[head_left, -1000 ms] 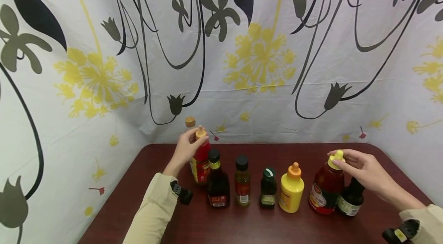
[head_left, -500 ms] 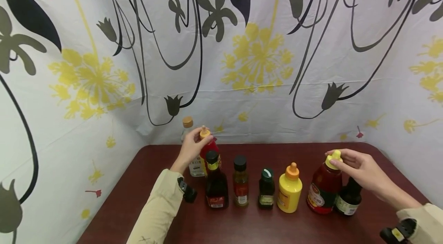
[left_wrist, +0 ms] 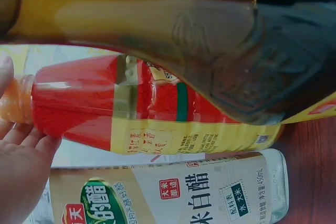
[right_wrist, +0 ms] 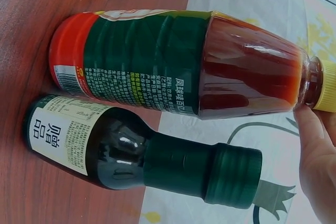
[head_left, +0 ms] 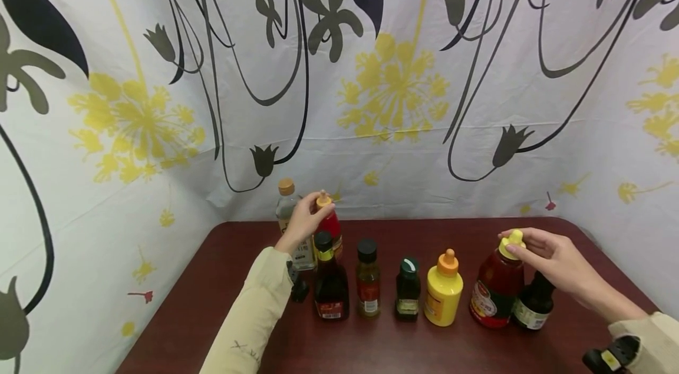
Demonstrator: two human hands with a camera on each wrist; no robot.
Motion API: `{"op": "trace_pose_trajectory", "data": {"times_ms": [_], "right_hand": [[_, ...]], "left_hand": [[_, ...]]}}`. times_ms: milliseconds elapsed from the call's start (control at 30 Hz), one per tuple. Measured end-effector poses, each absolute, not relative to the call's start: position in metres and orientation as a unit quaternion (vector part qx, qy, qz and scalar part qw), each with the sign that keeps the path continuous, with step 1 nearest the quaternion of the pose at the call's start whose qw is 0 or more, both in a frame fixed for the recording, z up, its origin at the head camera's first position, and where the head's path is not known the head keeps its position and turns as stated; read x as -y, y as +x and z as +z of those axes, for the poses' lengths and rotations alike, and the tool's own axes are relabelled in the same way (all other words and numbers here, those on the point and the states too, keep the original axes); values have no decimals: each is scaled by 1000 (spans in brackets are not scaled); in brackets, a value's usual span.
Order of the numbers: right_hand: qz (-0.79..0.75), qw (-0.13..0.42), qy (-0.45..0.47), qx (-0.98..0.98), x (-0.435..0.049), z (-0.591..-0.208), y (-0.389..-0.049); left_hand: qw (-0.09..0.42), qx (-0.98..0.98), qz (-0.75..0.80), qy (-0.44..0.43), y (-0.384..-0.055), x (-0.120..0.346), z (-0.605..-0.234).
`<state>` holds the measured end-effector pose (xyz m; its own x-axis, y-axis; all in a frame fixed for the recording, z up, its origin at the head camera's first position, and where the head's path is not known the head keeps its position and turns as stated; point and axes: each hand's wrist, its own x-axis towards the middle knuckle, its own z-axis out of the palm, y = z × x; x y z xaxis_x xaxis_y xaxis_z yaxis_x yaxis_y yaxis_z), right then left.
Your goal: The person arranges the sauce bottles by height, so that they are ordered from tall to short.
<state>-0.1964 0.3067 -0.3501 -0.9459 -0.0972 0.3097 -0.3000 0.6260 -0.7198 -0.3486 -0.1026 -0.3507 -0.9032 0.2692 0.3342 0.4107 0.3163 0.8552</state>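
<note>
At the back left, my left hand (head_left: 301, 224) grips the orange-capped neck of a red ketchup bottle (left_wrist: 76, 100) with a yellow label. A clear white vinegar bottle (left_wrist: 168, 195) stands close beside it. In front, a dark sauce bottle (head_left: 331, 291) hides the ketchup bottle's lower part in the head view. On the right, my right hand (head_left: 557, 259) holds the yellow cap (head_left: 511, 244) of a large dark-red sauce bottle (right_wrist: 252, 69), which stands upright on the table. Next to that is a small dark bottle with a green cap (right_wrist: 233, 176), partly behind it in the head view.
Across the dark red table (head_left: 403, 350) stand a black-capped bottle (head_left: 368, 280), a small green-capped bottle (head_left: 408, 291) and a yellow squeeze bottle (head_left: 443, 294), in a row between my hands. A floral cloth (head_left: 398, 174) hangs behind the table.
My left hand has carried the ketchup bottle rightward and back, from in front of the vinegar bottle to its right side, behind the dark sauce bottle. My right hand keeps its hold.
</note>
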Motion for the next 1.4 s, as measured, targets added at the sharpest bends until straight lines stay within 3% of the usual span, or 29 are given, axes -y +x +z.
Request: {"op": "trace_pose_trajectory", "data": {"times_ms": [533, 1400], "right_hand": [[409, 124, 109, 897, -307, -353, -193], [410, 139, 109, 895, -306, -353, -196]], "left_hand": [[82, 855, -479, -181, -361, 92, -356], [97, 852, -473, -204, -362, 87, -352]]}}
